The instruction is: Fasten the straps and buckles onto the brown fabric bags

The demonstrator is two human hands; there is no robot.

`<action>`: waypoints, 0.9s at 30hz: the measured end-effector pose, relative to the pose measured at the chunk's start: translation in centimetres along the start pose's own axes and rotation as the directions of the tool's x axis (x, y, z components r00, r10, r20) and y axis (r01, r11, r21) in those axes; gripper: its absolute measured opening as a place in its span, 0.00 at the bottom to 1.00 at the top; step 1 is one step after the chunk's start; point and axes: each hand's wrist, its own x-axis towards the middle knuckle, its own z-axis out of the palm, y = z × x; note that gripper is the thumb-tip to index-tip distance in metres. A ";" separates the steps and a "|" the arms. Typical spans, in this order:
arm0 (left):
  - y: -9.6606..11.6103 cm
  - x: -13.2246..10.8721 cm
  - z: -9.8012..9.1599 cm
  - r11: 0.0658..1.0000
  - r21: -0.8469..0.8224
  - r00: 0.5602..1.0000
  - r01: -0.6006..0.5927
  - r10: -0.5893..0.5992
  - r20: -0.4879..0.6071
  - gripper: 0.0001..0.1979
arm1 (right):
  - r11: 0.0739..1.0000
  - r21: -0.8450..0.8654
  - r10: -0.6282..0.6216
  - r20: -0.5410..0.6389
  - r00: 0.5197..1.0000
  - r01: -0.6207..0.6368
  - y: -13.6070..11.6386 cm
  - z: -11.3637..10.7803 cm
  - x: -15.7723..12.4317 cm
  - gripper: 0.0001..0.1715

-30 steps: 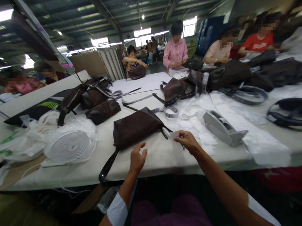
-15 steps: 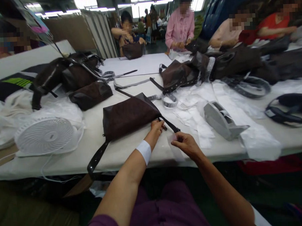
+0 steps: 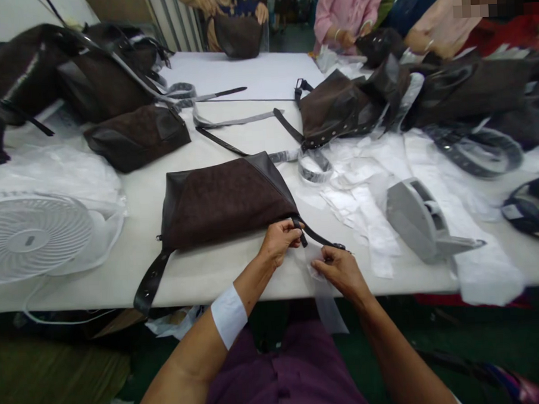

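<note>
Head view: dark brown suede-panelled bag [image 3: 220, 204] lying flat on the white-covered surface [image 3: 99, 290], at twelve o'clock from the hands, its wide eyeleted black leather strap [image 3: 151, 283] trailing toward seven o'clock and ending at the near edge. Left hand [image 3: 280, 242], white band [image 3: 228, 316] on the wrist, closed in a pinch on a narrow black leather strap [image 3: 318, 235] at the bag's lower right corner, apparently to keep that strap lifted and taut. Right hand [image 3: 341, 271], just beside it, fingers pressed together on a thin translucent film strip [image 3: 328, 309] hanging past the surface edge, the exact grip partly hidden behind those fingers. Film and strap held close together, seemingly so that one can be worked against the other. Around them: loose white paper strips [image 3: 378, 233] at two o'clock, grey tape dispenser [image 3: 413, 219] at three o'clock, white desk fan [image 3: 30, 233] at nine o'clock, coiled strap [image 3: 313, 167] at one o'clock, further dark bags [image 3: 137, 136] at eleven o'clock, and a pink-shirted co-worker [image 3: 348, 14] across the surface, well apart.
</note>
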 end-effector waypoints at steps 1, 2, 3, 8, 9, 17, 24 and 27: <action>-0.2 0.0 0.0 1.000 0.006 1.000 -0.021 0.021 -0.017 0.11 | 1.000 0.001 0.005 0.009 1.000 -0.005 0.0 0.1 -0.1 0.14; -0.3 -0.1 0.0 0.999 0.007 0.999 -0.034 0.034 -0.024 0.11 | 1.000 -0.001 0.010 0.016 1.000 -0.010 0.0 0.1 -0.1 0.14; -0.5 -0.1 0.0 0.999 0.003 0.999 -0.039 0.039 -0.024 0.11 | 1.000 -0.005 0.013 0.020 1.000 -0.013 0.1 0.2 -0.2 0.14; -0.8 -0.2 0.1 0.999 -0.022 0.999 -0.046 0.046 -0.014 0.11 | 1.000 -0.005 0.029 0.015 0.999 -0.029 0.1 0.2 -0.2 0.14; -0.8 -0.2 0.1 0.999 -0.023 0.999 -0.050 0.049 -0.016 0.11 | 0.999 -0.003 0.032 0.017 0.999 -0.032 0.1 0.2 -0.1 0.14; -1.5 -0.5 0.1 0.998 -0.009 0.998 -0.060 0.060 0.008 0.11 | 0.999 0.027 0.022 -0.022 1.000 -0.022 -0.8 0.2 -0.4 0.14; -2.0 -0.9 -0.6 0.992 0.068 0.993 -0.104 0.100 0.059 0.08 | 0.996 0.075 0.052 -0.060 0.997 -0.047 -1.7 0.9 -0.3 0.12; -1.7 -1.2 -0.8 0.989 0.123 0.995 -0.081 0.073 0.069 0.05 | 0.993 0.110 0.047 -0.085 0.995 -0.038 -1.9 1.5 -0.2 0.12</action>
